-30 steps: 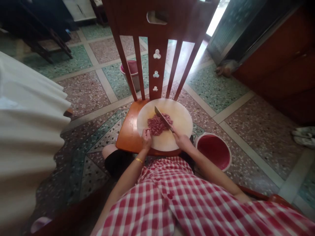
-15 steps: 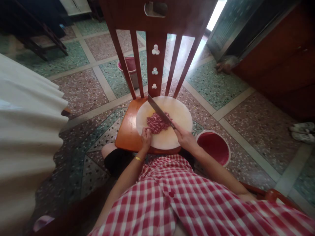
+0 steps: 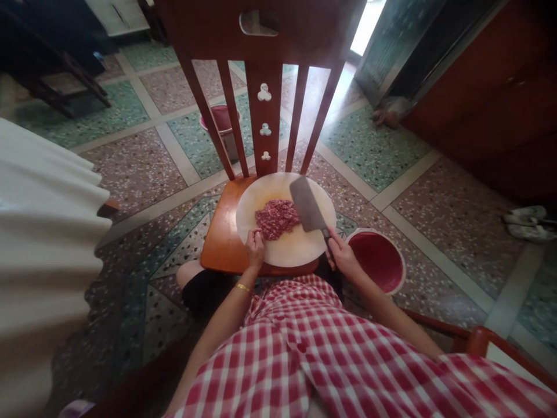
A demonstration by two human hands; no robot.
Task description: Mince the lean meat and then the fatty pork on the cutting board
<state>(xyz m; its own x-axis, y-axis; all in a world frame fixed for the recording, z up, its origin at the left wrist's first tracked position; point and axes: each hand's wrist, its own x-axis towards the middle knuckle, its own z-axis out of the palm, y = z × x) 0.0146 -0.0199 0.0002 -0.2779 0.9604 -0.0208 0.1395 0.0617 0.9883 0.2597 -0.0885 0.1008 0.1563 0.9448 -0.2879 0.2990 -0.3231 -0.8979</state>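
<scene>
On the chair seat, a curled left hand pins the board beside the mince; the right hand grips the cleaver, blade tilted flat.

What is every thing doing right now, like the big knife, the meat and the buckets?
minced meat: one heap, mid-board.
cleaver: held, broad side showing, at the meat's right edge.
right hand: shut on the cleaver.
left hand: fingers curled, at the meat's left edge.
cutting board: flat on the chair seat.
red basin: upright on the floor.
pink bucket: upright behind the chair back.
</scene>
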